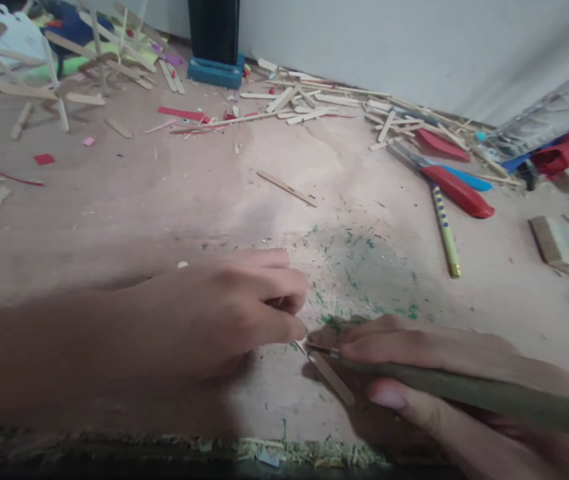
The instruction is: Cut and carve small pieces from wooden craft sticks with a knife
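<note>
My left hand (pixel 234 307) rests on the wooden tabletop with its fingers curled and pressed down at the upper end of a small wooden stick (pixel 333 380). Its fingertips hide part of what they press. In my right hand (pixel 414 373) is a long, dark-handled tool (pixel 464 388) with a thin metal tip. That tip touches or nearly touches the stick beside my left fingertips; blur hides the exact contact. The lower part of the stick lies free on the table between my two hands. Green shavings (pixel 334 320) are scattered just beyond the fingers.
A single stick (pixel 287 188) lies mid-table. To the right are a red-handled tool (pixel 458 192) and a yellow pencil (pixel 446 233). Piled sticks (pixel 309 107) line the wall by a black object (pixel 213 30) in a blue base. Wooden blocks (pixel 552 243) sit far right, stick structures (pixel 59 93) at left.
</note>
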`<state>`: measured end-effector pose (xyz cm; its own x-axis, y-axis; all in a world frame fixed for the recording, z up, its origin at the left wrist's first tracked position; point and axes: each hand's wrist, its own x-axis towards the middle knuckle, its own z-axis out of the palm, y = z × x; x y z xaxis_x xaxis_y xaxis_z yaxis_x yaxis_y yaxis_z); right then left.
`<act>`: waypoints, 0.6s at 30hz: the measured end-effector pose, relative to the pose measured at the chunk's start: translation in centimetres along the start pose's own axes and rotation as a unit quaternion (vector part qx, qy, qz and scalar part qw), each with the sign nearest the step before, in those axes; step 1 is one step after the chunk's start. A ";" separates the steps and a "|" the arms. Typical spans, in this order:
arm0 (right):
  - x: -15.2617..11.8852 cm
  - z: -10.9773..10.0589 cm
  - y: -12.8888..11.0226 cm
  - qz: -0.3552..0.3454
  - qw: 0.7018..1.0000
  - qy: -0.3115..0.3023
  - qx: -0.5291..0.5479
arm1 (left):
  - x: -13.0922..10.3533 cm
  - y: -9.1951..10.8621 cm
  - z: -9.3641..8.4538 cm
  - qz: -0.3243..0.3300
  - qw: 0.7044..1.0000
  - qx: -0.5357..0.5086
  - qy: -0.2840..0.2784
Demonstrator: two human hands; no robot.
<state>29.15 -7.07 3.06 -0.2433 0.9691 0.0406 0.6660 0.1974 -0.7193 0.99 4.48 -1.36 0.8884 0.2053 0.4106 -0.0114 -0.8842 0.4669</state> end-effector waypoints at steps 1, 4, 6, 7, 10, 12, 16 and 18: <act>0.1 0.0 0.0 0.001 1.000 0.000 -0.001 | 0.0 0.0 0.0 -0.003 1.000 0.003 0.000; 0.1 0.1 -0.2 0.006 1.000 -0.006 0.009 | 0.0 0.0 -0.2 -0.009 1.000 0.001 -0.001; 0.0 0.1 -0.2 0.011 1.000 -0.009 0.023 | 0.1 0.1 -0.3 -0.009 1.000 -0.005 -0.004; 0.0 0.1 -0.2 0.013 1.000 -0.006 0.027 | 0.1 0.1 -0.3 -0.008 1.000 -0.010 -0.005; 0.0 0.1 -0.1 0.011 1.000 0.004 0.018 | 0.1 0.1 -0.2 -0.013 1.000 -0.017 -0.005; 0.0 0.0 0.0 0.001 1.000 -0.005 0.012 | 0.1 0.1 -0.1 -0.014 1.000 -0.015 -0.006; 0.1 -0.2 -0.1 0.001 0.999 -0.027 0.021 | 0.1 0.1 0.0 -0.012 1.000 -0.011 -0.001; 0.3 -0.2 -0.2 0.007 0.999 -0.032 0.035 | 0.1 0.1 -0.1 -0.019 1.000 -0.009 -0.004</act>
<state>29.04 -6.84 3.35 -0.2807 0.9597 -0.0117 0.6197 0.1719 -0.7657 1.05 4.41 -1.19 0.8922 0.2346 0.3859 0.0137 -0.8681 0.4962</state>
